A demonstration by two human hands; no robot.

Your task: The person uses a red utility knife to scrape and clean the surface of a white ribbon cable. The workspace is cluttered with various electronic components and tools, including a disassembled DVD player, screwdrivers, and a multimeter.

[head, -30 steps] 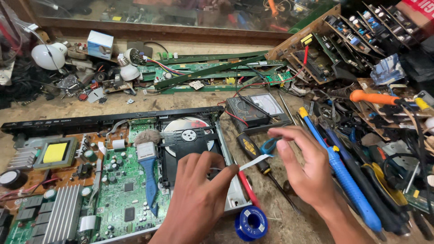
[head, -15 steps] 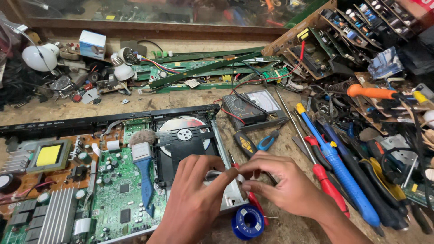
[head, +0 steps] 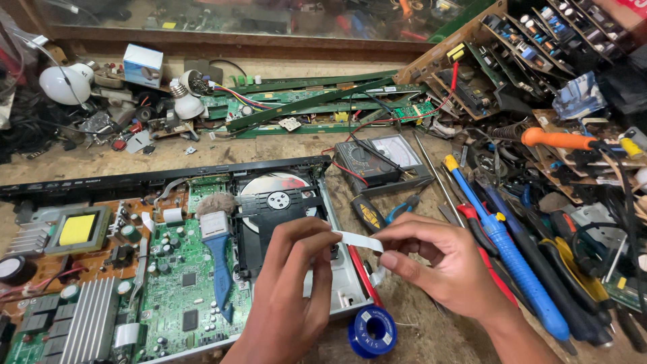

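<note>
**White ribbon strip held over the opened player**

While both of our hands hover above the opened disc player chassis (head: 337, 296), we pinch a short flat white ribbon strip (head: 358, 240) between them. Our left hand (head: 286, 296) has its fingers (head: 322, 248) pressed together on the strip's left end, and our right hand (head: 441, 263) has thumb and forefinger closed on its right end, so the strip spans the small gap between the two hands. It hangs just above the black disc tray with the silver disc (head: 273, 195). Left of the tray lies the green circuit board (head: 178, 290), with a blue-handled brush (head: 217, 249) resting on it. Near our wrists a blue spool of solder wire (head: 372, 330) sits on the worn wooden tabletop (head: 418, 330). To the right lie a blue soldering iron (head: 502, 246) and a grey analogue multimeter (head: 381, 158).
</note>
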